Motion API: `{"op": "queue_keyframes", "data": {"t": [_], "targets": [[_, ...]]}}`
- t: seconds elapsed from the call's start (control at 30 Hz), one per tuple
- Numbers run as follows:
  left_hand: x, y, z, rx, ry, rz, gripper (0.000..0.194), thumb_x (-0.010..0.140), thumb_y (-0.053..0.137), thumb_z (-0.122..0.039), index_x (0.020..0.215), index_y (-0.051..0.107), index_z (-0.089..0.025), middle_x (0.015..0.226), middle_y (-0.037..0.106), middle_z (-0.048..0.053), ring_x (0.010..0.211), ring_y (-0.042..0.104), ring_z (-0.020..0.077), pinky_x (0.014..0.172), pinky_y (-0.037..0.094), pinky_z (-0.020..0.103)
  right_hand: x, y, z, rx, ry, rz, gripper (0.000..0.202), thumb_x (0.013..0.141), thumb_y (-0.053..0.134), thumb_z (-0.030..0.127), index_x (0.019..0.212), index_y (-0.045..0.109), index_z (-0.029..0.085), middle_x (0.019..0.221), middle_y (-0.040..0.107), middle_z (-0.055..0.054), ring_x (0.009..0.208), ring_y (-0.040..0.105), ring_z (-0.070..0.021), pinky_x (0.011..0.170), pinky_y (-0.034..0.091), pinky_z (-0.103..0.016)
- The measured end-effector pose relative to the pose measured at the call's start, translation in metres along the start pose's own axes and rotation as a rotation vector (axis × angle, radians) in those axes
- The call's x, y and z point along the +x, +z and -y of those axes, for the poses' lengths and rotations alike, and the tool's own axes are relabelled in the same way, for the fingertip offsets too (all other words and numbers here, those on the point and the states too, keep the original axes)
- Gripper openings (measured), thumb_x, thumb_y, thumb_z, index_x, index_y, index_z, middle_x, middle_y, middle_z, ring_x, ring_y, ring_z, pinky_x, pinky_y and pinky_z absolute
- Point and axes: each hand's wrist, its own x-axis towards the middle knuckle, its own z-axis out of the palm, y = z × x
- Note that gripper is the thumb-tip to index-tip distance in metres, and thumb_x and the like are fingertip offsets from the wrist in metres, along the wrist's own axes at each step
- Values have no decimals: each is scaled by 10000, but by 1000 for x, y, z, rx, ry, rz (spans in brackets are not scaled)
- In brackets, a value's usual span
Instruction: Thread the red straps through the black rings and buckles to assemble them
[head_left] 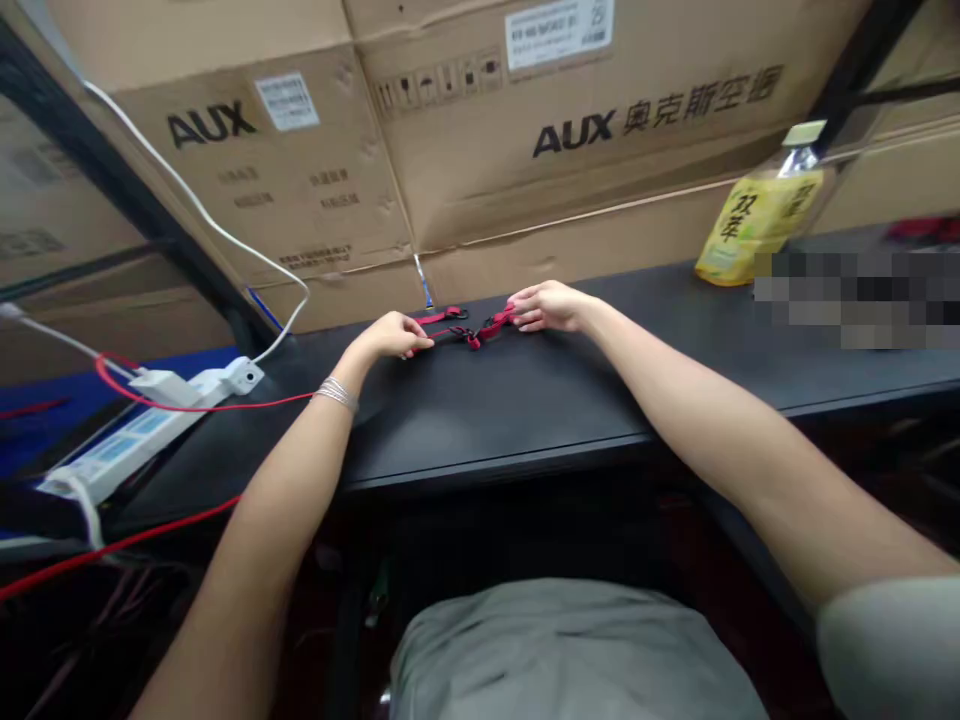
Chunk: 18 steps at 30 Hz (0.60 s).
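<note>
A red strap (493,327) with dark buckles lies across the back of the black tabletop (510,400). My left hand (396,336), wearing silvery bangles at the wrist, pinches the strap's thin left part between thumb and fingers. At the strap's right end, my right hand (546,305) has its fingers closed on the red webbing. Between the hands the dark hardware and a small red piece sit close to the table surface. Behind my left hand another red length ends in a black clip (456,313); whether it joins the same strap I cannot tell.
Large AUX cardboard boxes (465,200) stand behind the table. To the left lie a white power strip (127,440) with plugs, a white cable (187,190) and a red cord (247,403). A yellow-labelled bottle (757,220) stands at the right back.
</note>
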Motion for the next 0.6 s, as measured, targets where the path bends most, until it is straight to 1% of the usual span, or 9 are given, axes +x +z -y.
{"op": "queue_keyframes", "data": {"t": [0.1,0.17,0.3,0.43,0.6], "targets": [[0,0,1,-15,10,8,260,595,826,-344,717,708,-147,551,627,16,521,580,143,543,468,258,0,-1,0,-24,-5,27,126,859,616,67,976,640,106,846,706,-83,681,658,-111,774,582,-288],[0,1,1,-24,45,28,290,586,831,-364,738,711,-149,576,637,18,531,582,141,555,471,261,0,-1,0,-56,-1,23,145,840,623,41,969,647,103,828,709,-81,682,663,-114,765,583,-276],[-2,2,-1,-39,110,104,365,570,838,-398,808,719,-147,652,663,28,563,591,144,567,477,271,1,0,-3,-173,-8,-19,177,781,645,-19,917,664,93,727,699,-57,640,652,-115,725,580,-246],[-5,3,-4,-63,159,165,386,577,831,-405,840,723,-144,686,673,30,577,582,135,575,482,269,-1,5,-4,-309,-62,-42,157,722,703,-25,840,690,78,645,670,-41,581,615,-104,711,578,-249],[-4,3,-3,-54,191,185,416,566,837,-422,866,738,-152,706,685,33,590,582,136,566,477,258,-2,10,-2,-431,-129,9,194,673,754,-5,843,725,85,721,700,-52,630,627,-108,707,576,-243]]}}
